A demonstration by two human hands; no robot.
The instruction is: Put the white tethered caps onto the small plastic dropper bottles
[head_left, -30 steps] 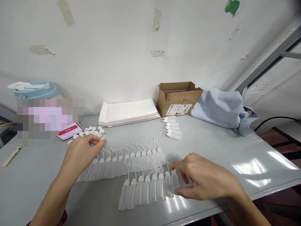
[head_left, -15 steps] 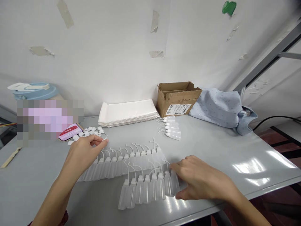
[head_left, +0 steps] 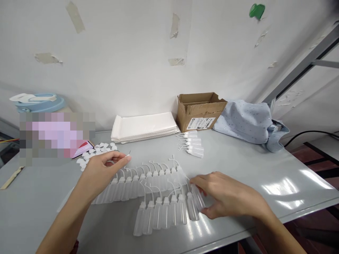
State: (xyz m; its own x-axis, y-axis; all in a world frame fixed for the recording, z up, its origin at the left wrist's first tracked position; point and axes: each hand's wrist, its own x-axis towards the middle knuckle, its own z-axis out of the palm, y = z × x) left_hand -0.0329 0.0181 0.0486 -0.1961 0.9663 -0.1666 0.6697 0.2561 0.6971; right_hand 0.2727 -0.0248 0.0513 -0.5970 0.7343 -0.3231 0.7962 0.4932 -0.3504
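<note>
Two rows of small translucent squeeze bottles lie on the grey table (head_left: 238,162): a back row (head_left: 148,180) and a front row (head_left: 164,210). My left hand (head_left: 102,171) hovers over the left end of the back row, fingers pinched on a small white cap piece (head_left: 128,155). My right hand (head_left: 225,195) rests at the right end of the front row, fingers closed on the end bottle (head_left: 198,201), which is tilted. A pile of loose white caps (head_left: 95,151) lies just beyond my left hand.
A few more bottles (head_left: 193,143) lie near a brown cardboard box (head_left: 200,110). A stack of white bags (head_left: 144,127) sits against the wall, a blue cloth bundle (head_left: 249,121) to the right, a red-and-white card (head_left: 83,149) and a blue lidded container (head_left: 38,102) at left.
My left hand has moved right and slightly up with the small cap piece. My right hand has closed on the end bottle of the front row and tilted it.
</note>
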